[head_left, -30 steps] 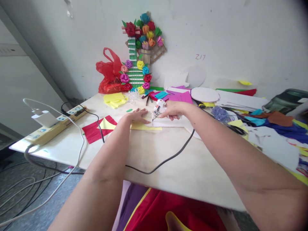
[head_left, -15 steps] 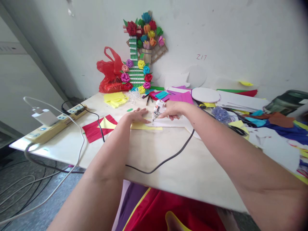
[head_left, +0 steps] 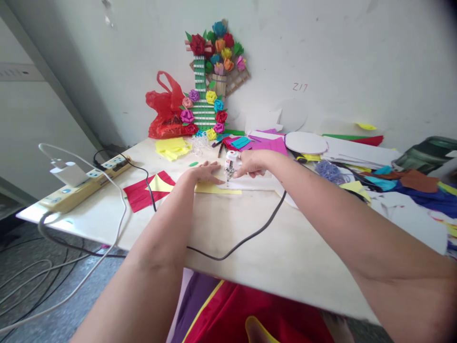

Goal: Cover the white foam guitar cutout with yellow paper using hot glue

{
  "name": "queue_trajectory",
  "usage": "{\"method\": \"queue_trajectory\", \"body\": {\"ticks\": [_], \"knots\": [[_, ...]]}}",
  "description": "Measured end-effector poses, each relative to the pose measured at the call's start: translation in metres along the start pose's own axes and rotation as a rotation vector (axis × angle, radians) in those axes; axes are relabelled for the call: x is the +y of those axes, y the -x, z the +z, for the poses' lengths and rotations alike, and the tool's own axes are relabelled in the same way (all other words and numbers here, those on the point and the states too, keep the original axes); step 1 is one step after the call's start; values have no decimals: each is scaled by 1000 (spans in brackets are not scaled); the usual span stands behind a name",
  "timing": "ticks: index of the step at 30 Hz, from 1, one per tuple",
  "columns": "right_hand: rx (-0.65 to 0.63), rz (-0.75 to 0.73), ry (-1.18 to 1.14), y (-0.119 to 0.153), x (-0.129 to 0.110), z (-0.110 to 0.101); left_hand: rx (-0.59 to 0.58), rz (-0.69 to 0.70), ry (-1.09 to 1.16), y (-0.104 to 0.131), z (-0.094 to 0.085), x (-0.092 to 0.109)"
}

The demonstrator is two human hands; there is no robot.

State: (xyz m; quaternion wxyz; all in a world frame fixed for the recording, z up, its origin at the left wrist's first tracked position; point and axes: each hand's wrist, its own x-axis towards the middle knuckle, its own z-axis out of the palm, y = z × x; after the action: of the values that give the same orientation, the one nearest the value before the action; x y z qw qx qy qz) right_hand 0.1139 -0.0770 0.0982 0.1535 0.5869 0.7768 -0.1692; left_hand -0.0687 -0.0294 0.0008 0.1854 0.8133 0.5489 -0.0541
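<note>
At the frame's left, a power strip [head_left: 80,189] lay on the counter [head_left: 285,257], then a red sheet [head_left: 135,199]. Near the centre, my left hand [head_left: 207,172] lay palm-down, spread fingers grasping nothing, by a yellow strip [head_left: 223,190]; next, the fingers of my right hand [head_left: 253,163] gripped a white glue gun [head_left: 233,156], nozzle down at white paper [head_left: 259,184].
</note>
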Motion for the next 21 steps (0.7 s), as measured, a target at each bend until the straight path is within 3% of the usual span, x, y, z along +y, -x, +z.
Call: {"method": "queue_trajectory", "body": {"ticks": [10,21], "knots": [[-58,24,38,-5,-6,-3,1,5,-5,4,-2,3],[-35,46,56,-2,-8,2,-5,7,-11,0,-1,0]]}}
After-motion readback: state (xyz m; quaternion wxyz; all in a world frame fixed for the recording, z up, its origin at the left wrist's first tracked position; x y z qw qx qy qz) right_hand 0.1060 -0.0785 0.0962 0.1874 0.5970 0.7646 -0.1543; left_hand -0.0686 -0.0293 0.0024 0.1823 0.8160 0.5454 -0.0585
